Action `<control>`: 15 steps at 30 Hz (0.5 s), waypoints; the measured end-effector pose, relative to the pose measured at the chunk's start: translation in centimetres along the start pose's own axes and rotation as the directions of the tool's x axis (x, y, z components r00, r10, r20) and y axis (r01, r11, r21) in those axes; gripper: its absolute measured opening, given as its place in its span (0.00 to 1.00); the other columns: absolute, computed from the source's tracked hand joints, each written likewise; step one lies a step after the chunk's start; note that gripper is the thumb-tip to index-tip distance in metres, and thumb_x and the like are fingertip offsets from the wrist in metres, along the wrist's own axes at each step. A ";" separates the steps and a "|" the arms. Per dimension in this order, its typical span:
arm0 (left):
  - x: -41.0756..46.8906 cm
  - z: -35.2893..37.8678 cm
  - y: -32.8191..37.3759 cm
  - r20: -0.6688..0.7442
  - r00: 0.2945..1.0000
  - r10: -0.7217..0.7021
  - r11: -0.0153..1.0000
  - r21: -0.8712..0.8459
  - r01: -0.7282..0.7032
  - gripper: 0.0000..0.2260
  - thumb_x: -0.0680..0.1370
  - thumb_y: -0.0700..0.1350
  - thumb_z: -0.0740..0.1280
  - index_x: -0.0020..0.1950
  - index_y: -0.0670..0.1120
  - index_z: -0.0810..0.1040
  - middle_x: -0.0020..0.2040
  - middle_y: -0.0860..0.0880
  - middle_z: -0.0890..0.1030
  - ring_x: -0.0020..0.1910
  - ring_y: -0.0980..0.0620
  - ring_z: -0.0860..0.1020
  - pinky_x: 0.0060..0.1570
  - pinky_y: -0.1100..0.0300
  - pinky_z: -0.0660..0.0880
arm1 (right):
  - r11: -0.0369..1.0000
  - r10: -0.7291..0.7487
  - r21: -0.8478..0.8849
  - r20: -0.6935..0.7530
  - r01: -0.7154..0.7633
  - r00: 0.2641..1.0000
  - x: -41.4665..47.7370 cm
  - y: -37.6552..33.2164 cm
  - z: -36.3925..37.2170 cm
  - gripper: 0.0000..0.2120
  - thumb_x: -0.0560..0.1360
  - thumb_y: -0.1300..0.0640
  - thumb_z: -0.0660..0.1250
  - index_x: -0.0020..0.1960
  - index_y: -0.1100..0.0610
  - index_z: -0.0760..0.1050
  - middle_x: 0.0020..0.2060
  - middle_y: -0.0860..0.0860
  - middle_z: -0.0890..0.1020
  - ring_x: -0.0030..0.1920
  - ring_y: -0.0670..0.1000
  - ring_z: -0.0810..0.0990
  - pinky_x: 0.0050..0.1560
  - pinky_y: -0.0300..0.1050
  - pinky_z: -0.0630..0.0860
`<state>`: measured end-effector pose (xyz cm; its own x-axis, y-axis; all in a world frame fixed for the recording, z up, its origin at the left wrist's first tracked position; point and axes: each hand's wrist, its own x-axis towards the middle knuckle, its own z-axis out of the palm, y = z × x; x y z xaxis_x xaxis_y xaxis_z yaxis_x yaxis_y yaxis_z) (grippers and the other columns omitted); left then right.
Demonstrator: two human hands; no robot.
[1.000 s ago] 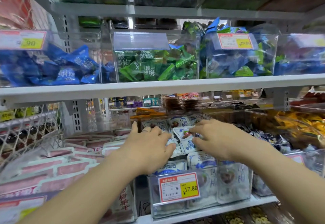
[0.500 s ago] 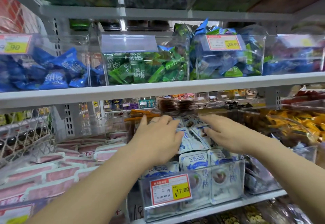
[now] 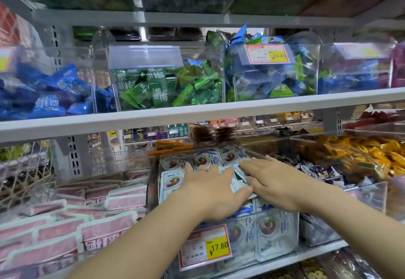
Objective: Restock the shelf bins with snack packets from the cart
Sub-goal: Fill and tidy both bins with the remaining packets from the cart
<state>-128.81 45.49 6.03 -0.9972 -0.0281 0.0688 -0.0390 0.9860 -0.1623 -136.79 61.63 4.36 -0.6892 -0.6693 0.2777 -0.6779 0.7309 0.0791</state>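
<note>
- Left grip [image 3: 210, 191] flat, fingers spread, pinching nothing; pressing on white-and-blue packets [image 3: 173, 182].
- Right grip [image 3: 274, 182] likewise flat, fingers straight, just beside the left, touching the same pile.
- Packets directly under both palms, top ones lying with long sides pointing away from the person; neither grip nearer.
- Clear bin [image 3: 285, 254] around them, nearly full by the look; price tag [image 3: 205, 247] on its front.
- Pink packs [image 3: 65, 235] to the left; dark wrapped sweets [image 3: 317, 171] in the right-hand bin.
- Cart out of view.

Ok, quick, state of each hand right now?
Left hand: open, pressing flat on the packets.
Right hand: open, flat on the same packets.
</note>
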 end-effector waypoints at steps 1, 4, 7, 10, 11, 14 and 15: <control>0.0 0.4 0.2 -0.022 1.000 -0.007 0.999 0.031 0.008 0.35 0.79 0.70 0.42 0.82 0.55 0.47 0.81 0.43 0.54 0.80 0.40 0.54 0.74 0.32 0.42 | 0.999 -0.002 -0.040 -0.009 0.001 1.000 -0.2 0.0 0.4 0.22 0.85 0.49 0.46 0.76 0.54 0.61 0.76 0.50 0.65 0.77 0.50 0.60 0.77 0.51 0.49; 0.0 1.2 0.3 -0.016 0.999 -0.031 0.998 0.062 0.032 0.35 0.79 0.70 0.41 0.82 0.54 0.44 0.82 0.42 0.53 0.80 0.39 0.53 0.73 0.30 0.40 | 0.994 0.011 -0.106 0.017 -0.009 1.000 -0.7 0.1 0.8 0.26 0.85 0.47 0.42 0.82 0.50 0.48 0.81 0.45 0.51 0.80 0.47 0.49 0.79 0.56 0.36; -0.1 1.1 0.3 0.003 0.999 -0.038 0.997 0.064 0.038 0.35 0.79 0.70 0.41 0.82 0.54 0.43 0.82 0.42 0.53 0.80 0.39 0.52 0.73 0.29 0.39 | 0.994 0.015 -0.113 0.018 -0.013 1.000 -0.6 0.0 0.8 0.26 0.85 0.46 0.41 0.82 0.49 0.47 0.81 0.44 0.49 0.80 0.46 0.48 0.78 0.57 0.34; -0.2 0.3 0.3 -0.012 0.999 -0.052 0.997 0.063 0.052 0.35 0.79 0.71 0.41 0.82 0.54 0.45 0.82 0.43 0.52 0.80 0.39 0.53 0.73 0.30 0.39 | 0.998 0.019 -0.062 -0.021 -0.021 1.000 -0.5 -0.2 0.7 0.25 0.85 0.47 0.43 0.81 0.49 0.52 0.81 0.44 0.53 0.80 0.45 0.51 0.78 0.58 0.35; -0.3 0.1 0.3 -0.031 0.998 -0.060 0.997 0.045 0.062 0.36 0.79 0.71 0.41 0.82 0.55 0.45 0.82 0.43 0.52 0.80 0.40 0.54 0.74 0.30 0.40 | 0.999 0.021 -0.024 -0.054 -0.022 0.998 -0.7 -0.2 0.5 0.24 0.85 0.47 0.44 0.81 0.48 0.54 0.80 0.44 0.56 0.79 0.44 0.52 0.78 0.58 0.36; -0.9 -0.7 0.1 -0.125 0.990 -0.072 0.997 -0.043 0.067 0.37 0.77 0.73 0.42 0.82 0.56 0.49 0.82 0.45 0.55 0.79 0.42 0.56 0.75 0.32 0.43 | 0.995 0.030 0.095 -0.180 -0.013 0.983 -2.3 -0.5 -0.6 0.23 0.85 0.45 0.47 0.78 0.47 0.61 0.77 0.43 0.64 0.78 0.43 0.56 0.79 0.57 0.38; -1.4 -0.8 0.1 -0.161 0.985 -0.064 0.997 -0.060 0.055 0.37 0.77 0.73 0.42 0.82 0.56 0.51 0.81 0.46 0.57 0.79 0.43 0.57 0.75 0.32 0.44 | 0.993 0.034 0.114 -0.212 -0.010 0.977 -3.1 -0.6 -0.9 0.23 0.85 0.44 0.47 0.77 0.46 0.62 0.77 0.43 0.65 0.78 0.43 0.57 0.79 0.57 0.39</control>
<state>-127.39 45.74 6.72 -0.9694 -0.0641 0.2369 -0.0897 0.9910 -0.0990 -134.00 63.37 4.30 -0.6422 -0.6002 0.4768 -0.6956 0.7176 -0.0335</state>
